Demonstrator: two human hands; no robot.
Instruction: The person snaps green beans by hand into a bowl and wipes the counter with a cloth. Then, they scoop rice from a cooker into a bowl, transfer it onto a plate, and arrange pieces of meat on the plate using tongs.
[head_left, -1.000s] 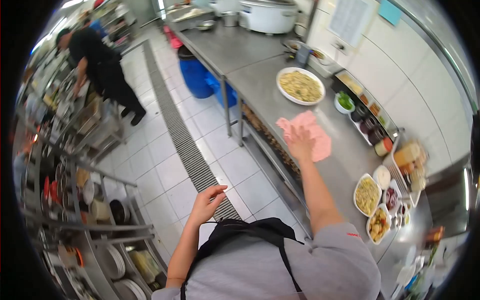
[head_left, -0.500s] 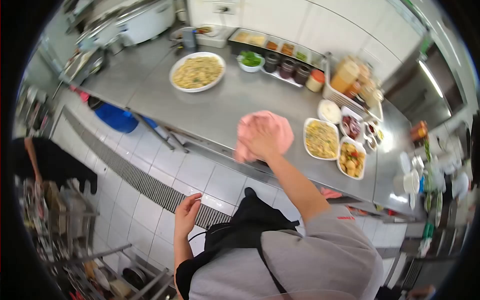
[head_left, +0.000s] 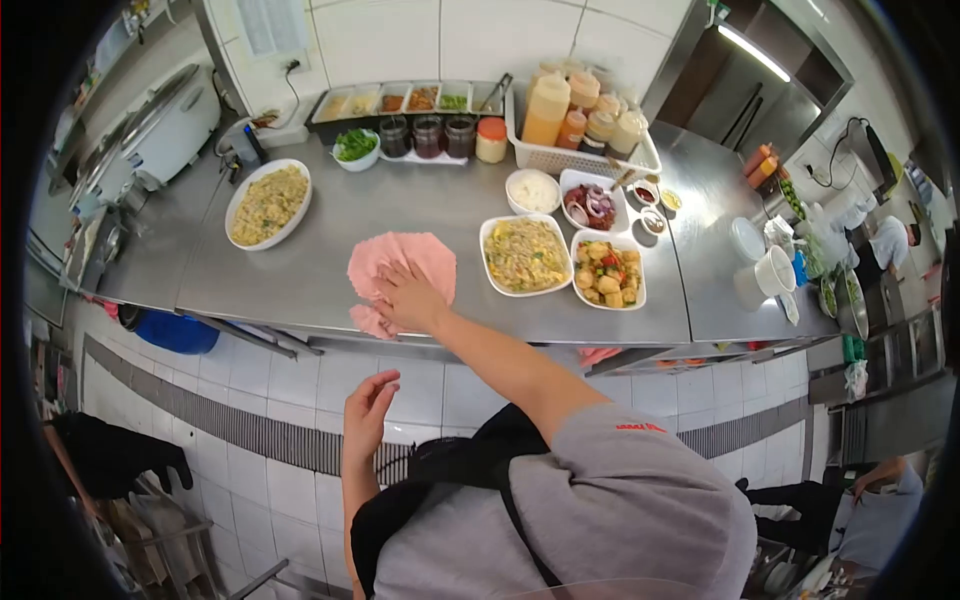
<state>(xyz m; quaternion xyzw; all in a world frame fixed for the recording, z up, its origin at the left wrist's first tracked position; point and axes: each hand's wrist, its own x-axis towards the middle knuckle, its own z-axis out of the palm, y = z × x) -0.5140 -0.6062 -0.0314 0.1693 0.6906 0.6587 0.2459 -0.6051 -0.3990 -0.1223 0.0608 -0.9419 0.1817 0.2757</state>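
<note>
My right hand [head_left: 408, 297] lies flat, fingers spread, on a pink cloth [head_left: 425, 262] near the steel counter's [head_left: 330, 290] front edge. Part of the cloth is bunched beside the fingertips. My left hand [head_left: 368, 412] hangs in front of the counter, fingers apart and holding nothing. Left of the cloth stands an oval dish of a yellow, grainy food [head_left: 268, 205]. To its right are a square dish of similar food [head_left: 526, 255], a dish of browned cubes [head_left: 609, 272], a dish with sliced onion [head_left: 592, 205] and a white bowl [head_left: 534, 191].
Along the wall stand a topping tray [head_left: 395, 100], dark jars [head_left: 428, 136], a bowl of greens [head_left: 356, 147] and a basket of bottles [head_left: 580, 158]. A large cooker [head_left: 170, 130] is at far left. Other people are partly visible at both lower sides.
The head view has turned, so the counter and dishes sit differently in the frame. My right hand is still on the cloth, which now lies more spread out. My left hand stays low and open.
</note>
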